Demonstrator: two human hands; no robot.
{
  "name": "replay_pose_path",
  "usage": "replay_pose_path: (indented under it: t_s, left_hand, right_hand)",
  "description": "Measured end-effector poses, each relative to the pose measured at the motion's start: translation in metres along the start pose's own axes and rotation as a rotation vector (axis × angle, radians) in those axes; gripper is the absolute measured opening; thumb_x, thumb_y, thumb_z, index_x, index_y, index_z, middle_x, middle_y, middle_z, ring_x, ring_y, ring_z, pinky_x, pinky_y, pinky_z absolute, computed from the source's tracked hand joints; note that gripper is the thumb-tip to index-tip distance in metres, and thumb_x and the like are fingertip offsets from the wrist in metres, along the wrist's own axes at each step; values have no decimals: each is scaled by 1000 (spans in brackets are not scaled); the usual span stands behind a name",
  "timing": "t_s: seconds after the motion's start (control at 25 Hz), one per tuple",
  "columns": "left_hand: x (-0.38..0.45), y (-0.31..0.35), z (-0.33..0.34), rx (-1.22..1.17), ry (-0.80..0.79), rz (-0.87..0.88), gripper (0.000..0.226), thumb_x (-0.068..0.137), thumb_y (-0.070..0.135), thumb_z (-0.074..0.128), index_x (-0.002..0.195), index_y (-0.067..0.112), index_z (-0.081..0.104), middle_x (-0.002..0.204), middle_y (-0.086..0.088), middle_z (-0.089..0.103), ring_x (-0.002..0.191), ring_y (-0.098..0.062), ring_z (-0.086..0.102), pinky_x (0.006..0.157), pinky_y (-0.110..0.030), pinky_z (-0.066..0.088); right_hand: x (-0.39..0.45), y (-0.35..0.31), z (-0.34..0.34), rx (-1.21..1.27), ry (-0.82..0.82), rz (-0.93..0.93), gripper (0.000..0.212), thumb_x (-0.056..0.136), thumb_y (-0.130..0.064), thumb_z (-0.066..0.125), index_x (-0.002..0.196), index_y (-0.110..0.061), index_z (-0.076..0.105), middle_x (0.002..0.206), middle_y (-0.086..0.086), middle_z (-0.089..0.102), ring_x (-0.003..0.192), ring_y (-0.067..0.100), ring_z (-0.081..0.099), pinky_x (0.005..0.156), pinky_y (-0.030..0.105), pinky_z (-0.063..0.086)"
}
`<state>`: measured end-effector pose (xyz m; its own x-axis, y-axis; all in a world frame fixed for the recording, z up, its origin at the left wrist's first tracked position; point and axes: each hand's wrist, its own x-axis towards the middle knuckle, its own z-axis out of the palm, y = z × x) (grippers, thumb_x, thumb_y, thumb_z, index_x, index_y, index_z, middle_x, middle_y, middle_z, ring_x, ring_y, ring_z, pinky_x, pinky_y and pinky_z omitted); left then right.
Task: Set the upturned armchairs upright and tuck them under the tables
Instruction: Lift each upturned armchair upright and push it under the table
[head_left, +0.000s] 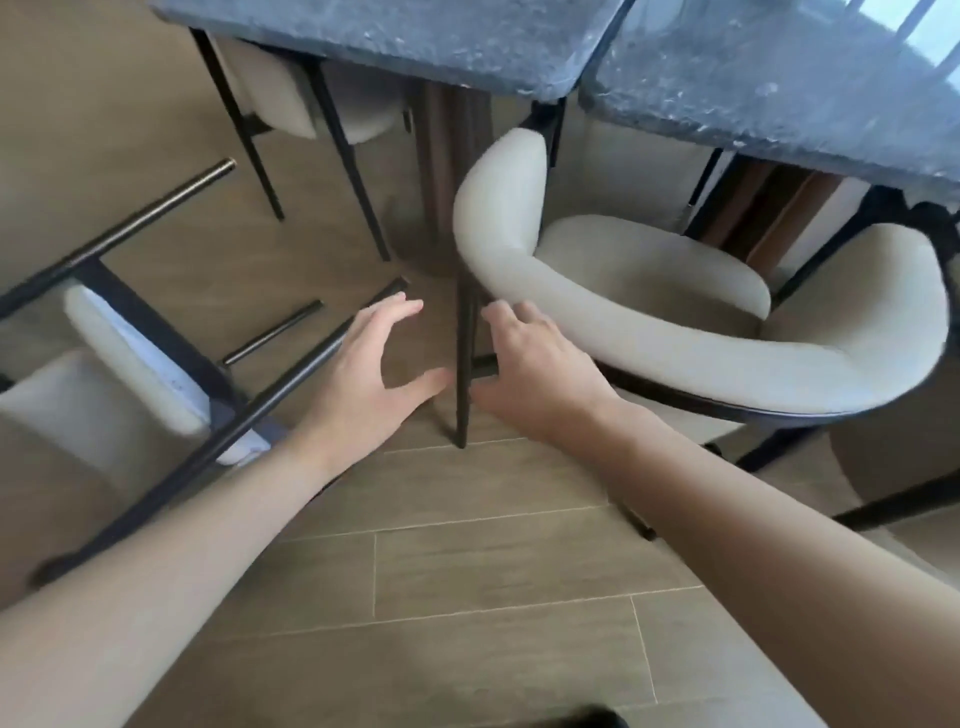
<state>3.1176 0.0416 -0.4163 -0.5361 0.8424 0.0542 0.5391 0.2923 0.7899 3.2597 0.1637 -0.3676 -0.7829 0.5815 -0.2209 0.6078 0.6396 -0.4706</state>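
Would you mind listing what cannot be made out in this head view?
- Upturned armchair: its backrest runs off the left edge.
- Upright armchair: its right rear legs are hidden by its own backrest.
- Third armchair: mostly hidden under the left table.
- Right hand: fingertip contact with the backrest is unclear.

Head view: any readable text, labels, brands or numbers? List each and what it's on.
None readable.
Dark speckled stone tabletops: mottled pattern only, no lettering.
Upright cream upholstered armchair with black metal legs: no tag or logo visible.
Upturned cream armchair on the left: a pale patch on its underside, too blurred to tell if it is a label.
Wood-look plank floor: no markings.
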Motion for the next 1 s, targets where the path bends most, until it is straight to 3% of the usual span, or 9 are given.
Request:
replay_pose_path:
  t_s: [0.16,0.28,0.44,0.56,0.72,0.84,1.0]
  left_hand:
    - [-56,-66,-77,-132,91,-153,58,89,28,74,140,40,49,153,20,40,136,13,36,115,-23,28]
    - [-87,-117,-141,-217,190,-247,55,90,26,73,138,39,51,149,22,44,128,21,36,109,-18,30]
    - [-119,-182,-213,-290,268,-320,51,86,28,73,133,38,54,141,26,50,135,8,40,110,-21,31]
    - [-149,-227,-258,-394,342,-412,50,81,37,66,130,42,58,134,29,55,135,6,45,109,-19,34]
    - [-183,-272,-320,-521,387,-497,41,79,38,63,118,49,60,129,31,58,130,9,49,93,-5,37]
    - [-198,-301,-359,-578,430,-548,37,77,39,64,112,51,62,128,29,59,127,8,52,94,-12,40]
    - [-204,-321,-403,-609,380,-631,47,76,44,67,123,46,62,131,32,59,121,15,54,110,-29,41]
  right_hand:
    - [19,-94,58,88,1,-80,56,84,-22,69,134,-14,44,123,6,47,117,28,51,92,42,50]
    - [35,-179,110,178,-18,-107,52,87,-25,67,133,-13,45,125,7,49,116,29,51,93,43,50]
    - [53,-277,183,249,-49,-118,53,90,-36,65,134,-14,46,131,7,50,118,27,52,96,43,48]
    - [57,-335,233,286,-88,-103,51,91,-32,63,136,-15,46,131,7,51,117,27,53,96,42,47]
    - [61,-397,283,271,-151,-101,53,90,-29,63,139,-17,46,136,5,51,119,23,53,92,32,44]
    - [77,-436,308,290,-161,-100,50,91,-31,63,137,-19,48,132,1,53,108,14,49,82,23,34]
    - [99,-482,327,337,-190,-82,47,92,-33,63,135,-20,49,129,1,53,99,10,46,80,21,32]
